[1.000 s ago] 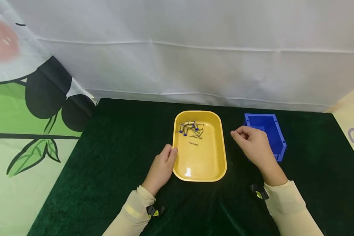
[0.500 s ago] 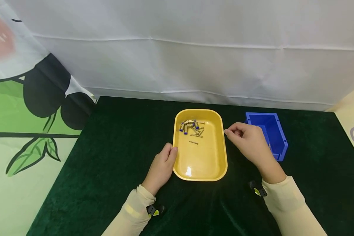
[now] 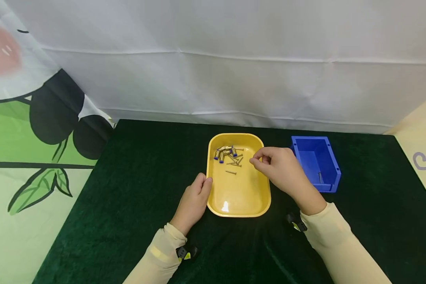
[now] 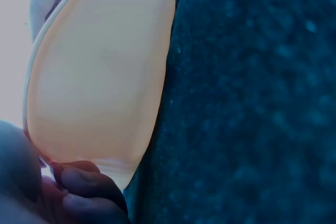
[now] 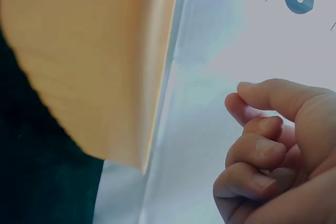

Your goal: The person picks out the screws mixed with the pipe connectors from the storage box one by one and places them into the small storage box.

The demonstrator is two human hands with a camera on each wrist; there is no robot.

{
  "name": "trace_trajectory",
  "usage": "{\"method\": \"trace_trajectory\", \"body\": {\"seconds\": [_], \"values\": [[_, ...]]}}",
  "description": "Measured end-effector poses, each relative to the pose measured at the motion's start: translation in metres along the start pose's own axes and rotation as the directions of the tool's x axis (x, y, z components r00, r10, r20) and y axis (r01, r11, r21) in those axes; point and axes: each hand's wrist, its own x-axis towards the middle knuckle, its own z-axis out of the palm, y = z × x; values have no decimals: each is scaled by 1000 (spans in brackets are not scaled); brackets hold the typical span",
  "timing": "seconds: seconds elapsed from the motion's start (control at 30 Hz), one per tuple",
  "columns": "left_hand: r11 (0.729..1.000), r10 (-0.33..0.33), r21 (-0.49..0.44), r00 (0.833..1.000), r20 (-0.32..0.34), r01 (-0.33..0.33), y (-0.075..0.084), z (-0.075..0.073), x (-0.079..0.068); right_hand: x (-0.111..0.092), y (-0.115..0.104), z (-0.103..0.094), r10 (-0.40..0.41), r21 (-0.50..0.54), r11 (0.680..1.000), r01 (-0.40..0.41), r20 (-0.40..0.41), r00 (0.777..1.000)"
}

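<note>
A yellow tray [image 3: 241,197] stands on the dark green cloth, and my left hand [image 3: 193,202] grips its left rim between thumb and fingers. Inside, toward the far end, lie several brass fittings [image 3: 221,157] with blue ends. Loose screws [image 3: 230,172] are scattered beside and below them. My right hand [image 3: 283,171] hovers over the tray's right rim, thumb and index fingertips together. In the right wrist view its other fingers [image 5: 252,150] are curled in and nothing shows between the tips. Right of that hand is a blue bin [image 3: 310,157] with a screw [image 3: 320,177] in it.
Green cloth [image 3: 145,165] covers the table. A white fabric backdrop [image 3: 213,79] hangs behind its far edge. At the left, the backdrop carries a printed green and black cartoon pattern [image 3: 56,106].
My right hand has moved left from beside the blue bin to over the tray's right side, uncovering the screw in the bin. The left hand keeps its grip on the tray.
</note>
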Motion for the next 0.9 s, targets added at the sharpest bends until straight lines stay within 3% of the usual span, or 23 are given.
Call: {"method": "trace_trajectory", "body": {"seconds": [0.33,0.5,0.73,0.9], "values": [[1000,-11,10,1000,-16,11,-2,3,7,26,-25,8,-64,-66,996,67,56,996],[999,3,35,1000,-22,-2,-2,7,11,40,-30,17,-58,-127,990,67,72,996],[999,22,45,1000,-8,-22,0,13,15,58,-22,34,12,-195,980,33,226,974],[998,36,43,999,-8,-36,0,15,18,70,-13,42,-4,-221,974,54,221,975]]}}
